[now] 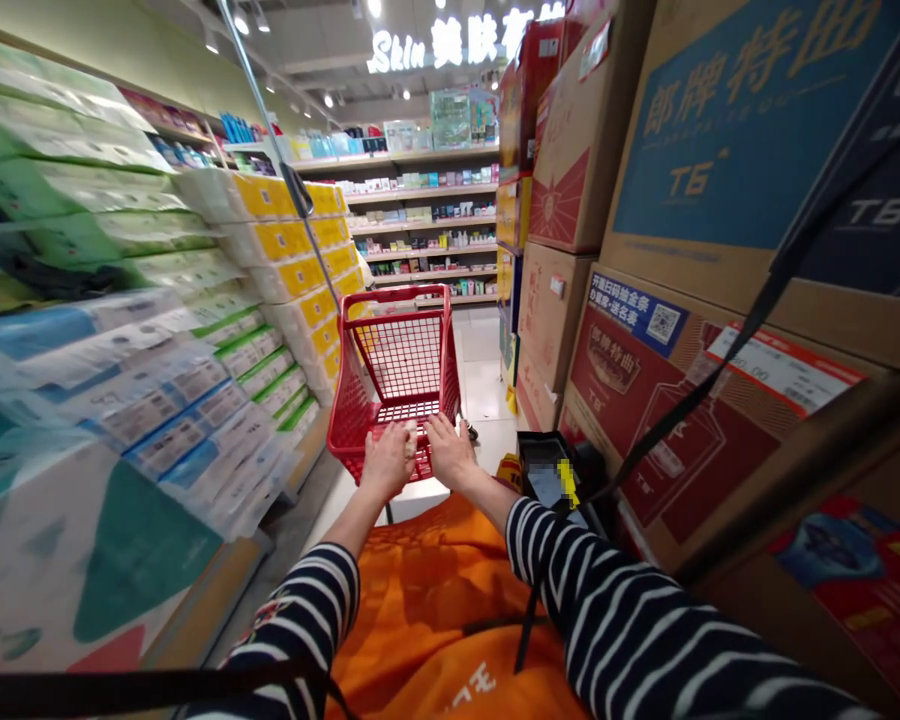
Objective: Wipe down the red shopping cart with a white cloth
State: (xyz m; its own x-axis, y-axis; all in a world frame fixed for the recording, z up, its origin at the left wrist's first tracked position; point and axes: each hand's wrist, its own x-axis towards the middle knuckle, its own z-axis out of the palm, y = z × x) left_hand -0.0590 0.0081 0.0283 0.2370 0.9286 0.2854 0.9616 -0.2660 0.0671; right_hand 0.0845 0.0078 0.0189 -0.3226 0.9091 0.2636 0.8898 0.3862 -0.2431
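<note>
A red plastic shopping cart [343,400] with grid walls stands right in front of me, and no goods show inside it. My left hand [388,462] is closed over the cart's near edge, with a small pale thing by its thumb that I cannot make out. Close beside it, my right hand [454,455] is curled over the same edge. Both hands cover the handle bar, so most of it is hidden. Striped sleeves and an orange apron [427,600] fill the lower view.
Stacked tissue packs [195,390] line the left side, blurred near me. Yellow-and-white packs [270,240] stand beyond them. Tall cardboard cartons [645,370] form the right side. Shelves [427,195] of small goods close the far end. A black bin-like container [544,445] sits low at right.
</note>
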